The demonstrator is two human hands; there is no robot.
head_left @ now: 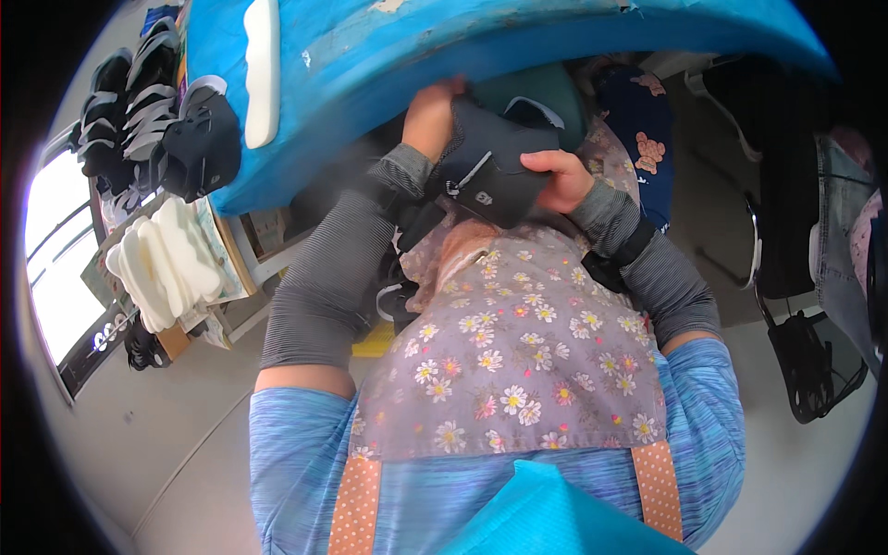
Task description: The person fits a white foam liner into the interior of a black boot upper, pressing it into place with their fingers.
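A dark fabric piece that looks like a shoe upper (499, 171) is held up over my lap, below the table's near edge. It carries a small pale emblem and a short whitish cord or strip, and a light-edged opening shows at its far side. My left hand (433, 120) grips its left edge, fingers partly hidden behind it. At the right edge, my right hand (562, 180) pinches it with the thumb on top and the other fingers underneath.
A blue-covered table (370, 69) lies ahead, bearing a white sole-shaped piece (262, 74). Stacked dark, grey-lined pieces (153, 111) stand at left, above several white sole-shaped pieces (171, 259). Another person's dark clothing with bear prints (647, 153) shows beyond; a black bag (800, 365) hangs at right.
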